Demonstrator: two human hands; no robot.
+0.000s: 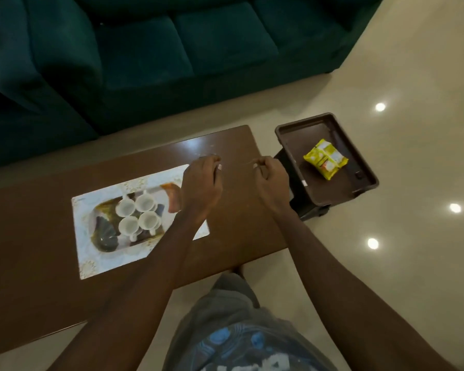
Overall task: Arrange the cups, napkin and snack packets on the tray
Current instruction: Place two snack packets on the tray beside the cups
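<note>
Both hands — left hand, right hand — over worktop, fingers pinched closed, held item indiscernible; four cups on tray.

One head-worn wide-angle view looks steeply down, from close above, over the brown table.

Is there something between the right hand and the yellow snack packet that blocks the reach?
Nothing visible blocks it. The right hand is above the table's right end; the yellow snack packet lies alone in the brown tray, behind only the tray's low rim.
</note>
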